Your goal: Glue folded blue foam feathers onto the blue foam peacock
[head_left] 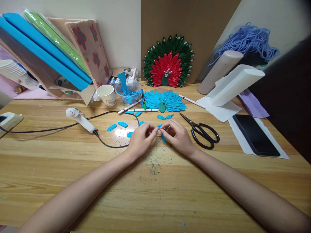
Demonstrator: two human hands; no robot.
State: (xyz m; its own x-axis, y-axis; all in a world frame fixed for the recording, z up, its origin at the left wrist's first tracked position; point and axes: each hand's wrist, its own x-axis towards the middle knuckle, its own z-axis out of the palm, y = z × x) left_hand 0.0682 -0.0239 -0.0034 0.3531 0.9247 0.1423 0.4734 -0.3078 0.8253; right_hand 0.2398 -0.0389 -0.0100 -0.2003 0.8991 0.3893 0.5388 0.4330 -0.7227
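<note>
My left hand point(143, 137) and my right hand point(178, 136) meet over the middle of the table, thumbs and forefingers pinched together. Between their fingertips is a small blue paper petal point(159, 126), mostly covered by the fingers. More blue point(163, 138) shows just under my right fingers. Loose blue petals point(122, 124) lie left of my hands, and two others point(161, 117) lie just beyond them. Behind sits a blue paper peacock point(167, 100) with layered petals and a green body. Black-handled scissors point(202, 132) rest, blades apart, right of my right hand.
A glue gun point(81, 121) trails a black cable at left. A paper cup point(107, 94), a clear tub point(127, 92) and white markers point(143, 110) stand or lie behind. A green-and-red peacock point(168, 63) leans at the back. Paper rolls point(236, 87) and a phone point(256, 134) are right.
</note>
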